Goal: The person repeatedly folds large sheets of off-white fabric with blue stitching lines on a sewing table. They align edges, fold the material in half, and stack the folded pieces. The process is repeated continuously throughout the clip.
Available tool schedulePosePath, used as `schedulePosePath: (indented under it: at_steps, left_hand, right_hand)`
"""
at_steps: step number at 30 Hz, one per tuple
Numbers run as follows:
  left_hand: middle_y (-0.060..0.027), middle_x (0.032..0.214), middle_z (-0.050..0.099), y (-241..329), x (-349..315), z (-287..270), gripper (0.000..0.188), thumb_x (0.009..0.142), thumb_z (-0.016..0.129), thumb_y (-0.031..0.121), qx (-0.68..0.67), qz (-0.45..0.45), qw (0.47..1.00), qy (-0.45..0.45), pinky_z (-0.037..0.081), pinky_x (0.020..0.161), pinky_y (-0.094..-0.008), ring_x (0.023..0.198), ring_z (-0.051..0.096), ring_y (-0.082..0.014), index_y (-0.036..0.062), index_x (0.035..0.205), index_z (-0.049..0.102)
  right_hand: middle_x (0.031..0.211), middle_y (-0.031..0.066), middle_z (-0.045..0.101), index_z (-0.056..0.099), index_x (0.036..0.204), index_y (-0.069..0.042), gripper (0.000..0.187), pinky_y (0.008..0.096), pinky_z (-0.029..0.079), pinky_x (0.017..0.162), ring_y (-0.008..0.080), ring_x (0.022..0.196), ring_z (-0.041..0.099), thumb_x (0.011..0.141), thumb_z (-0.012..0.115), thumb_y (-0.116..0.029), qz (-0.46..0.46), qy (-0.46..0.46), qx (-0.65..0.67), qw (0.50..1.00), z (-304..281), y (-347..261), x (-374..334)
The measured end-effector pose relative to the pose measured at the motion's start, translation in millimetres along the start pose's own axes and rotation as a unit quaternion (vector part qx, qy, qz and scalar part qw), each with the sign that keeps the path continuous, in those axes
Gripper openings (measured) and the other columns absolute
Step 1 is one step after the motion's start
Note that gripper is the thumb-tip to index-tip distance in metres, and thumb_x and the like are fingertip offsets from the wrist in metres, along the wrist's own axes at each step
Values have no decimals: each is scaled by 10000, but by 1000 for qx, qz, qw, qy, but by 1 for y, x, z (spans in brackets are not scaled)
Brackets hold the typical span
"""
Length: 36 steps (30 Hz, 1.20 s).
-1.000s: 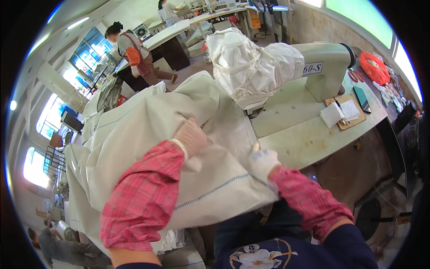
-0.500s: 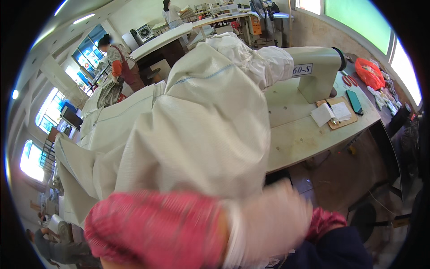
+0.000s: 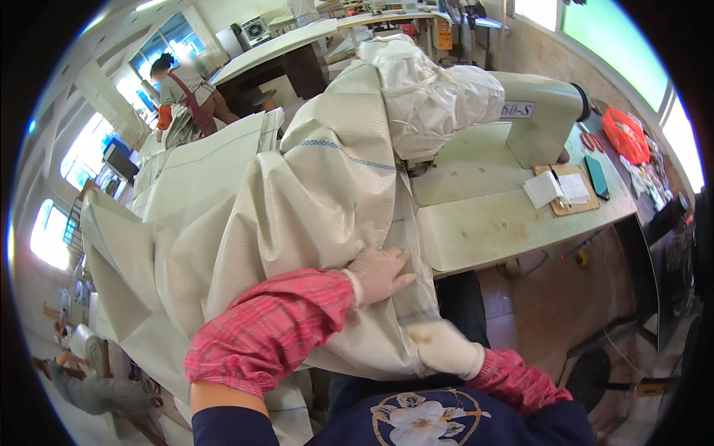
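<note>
A large off-white woven plastic sheet or sack (image 3: 297, 201) with blue stitched lines lies in deep folds over the worktable and hangs toward my lap. My left hand (image 3: 378, 275), in a thin pale glove and pink plaid sleeve, rests on it with fingers spread. Lower down, my right hand (image 3: 448, 351), gloved too, touches the near right edge of the material. Its fingers are smeared by motion, so their hold is unclear. Just beyond the material stands a pale green industrial sewing machine (image 3: 535, 126), its head wrapped in crumpled white cloth (image 3: 435, 97).
On the table (image 3: 491, 223) at right lie a clipboard with papers (image 3: 573, 193), a green phone (image 3: 596, 177) and red-handled scissors (image 3: 590, 140). A red plastic bag (image 3: 626, 137) sits behind them. At far left a co-worker (image 3: 190, 97) bends over stacked material. Someone else (image 3: 111, 398) is at lower left.
My left hand has moved up and left onto the material from in front of my right forearm. My right hand has come into sight. The material has shifted left at the machine.
</note>
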<state>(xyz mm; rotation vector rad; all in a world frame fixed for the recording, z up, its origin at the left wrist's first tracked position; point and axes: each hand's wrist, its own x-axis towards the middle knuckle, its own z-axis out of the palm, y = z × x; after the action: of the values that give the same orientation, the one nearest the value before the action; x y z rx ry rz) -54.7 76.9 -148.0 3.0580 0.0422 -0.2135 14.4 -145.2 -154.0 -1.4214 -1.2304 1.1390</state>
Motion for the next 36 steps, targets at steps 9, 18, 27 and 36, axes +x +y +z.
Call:
schedulePosePath:
  at_steps: [9, 18, 27, 36]
  left_hand:
    - [-138, 1064, 553, -27, -13, 28, 548, 946, 519, 412, -7, 48, 998, 30, 417, 899, -415, 998, 563, -307, 61, 1367, 489]
    - [-117, 1006, 540, -26, -21, 15, 579, 891, 591, 354, 37, 140, 989, 29, 432, 853, -405, 958, 544, -283, 59, 1378, 485]
    - [-84, 994, 548, 8, -10, 30, 501, 863, 621, 321, 28, 178, 982, 57, 432, 795, -375, 908, 540, -257, 130, 1321, 550]
    - [-78, 927, 550, 21, -4, 18, 342, 784, 625, 194, 111, 320, 941, 19, 455, 803, -384, 847, 546, -269, 93, 1111, 633]
  right_hand:
    - [709, 207, 646, 682, 945, 40, 320, 369, 504, 572, 328, 636, 649, 884, 642, -272, 9, 289, -254, 923, -52, 39, 83]
    - [736, 231, 592, 617, 874, 21, 151, 396, 450, 581, 352, 630, 587, 889, 545, -110, 46, 288, 83, 953, 23, 64, 40]
    - [725, 192, 644, 390, 1373, 79, 552, 451, 480, 567, 348, 607, 640, 856, 509, -73, 67, 238, -381, 891, -7, 35, 11]
    - [711, 134, 678, 263, 1413, 189, 709, 441, 498, 541, 277, 596, 670, 842, 521, -143, 112, 45, -541, 833, -3, 36, 22]
